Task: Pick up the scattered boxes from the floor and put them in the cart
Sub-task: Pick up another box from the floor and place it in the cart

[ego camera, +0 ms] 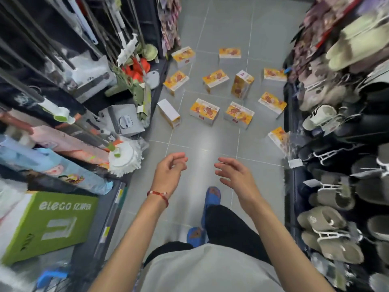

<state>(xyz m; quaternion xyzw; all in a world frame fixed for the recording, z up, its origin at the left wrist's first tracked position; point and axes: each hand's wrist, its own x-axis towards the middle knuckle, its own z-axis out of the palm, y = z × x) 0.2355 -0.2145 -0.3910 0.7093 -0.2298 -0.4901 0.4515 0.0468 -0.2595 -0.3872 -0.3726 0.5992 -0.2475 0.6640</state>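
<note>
Your left hand (pixel 171 171) and right hand (pixel 233 175) are both empty, fingers loose, boxes (pixel 204 110) well ahead on the floor (pixel 221 28) — risk is skipping the edge box (pixel 277 134) ahead-right of your right hand, half hidden by a plastic bag (pixel 290 144).

lighting was bright and even; glare streaked the floor (pixel 210 142) at centre; frame edges were blurred and fisheye-bent.

Head-height view, steeply down, forward
</note>
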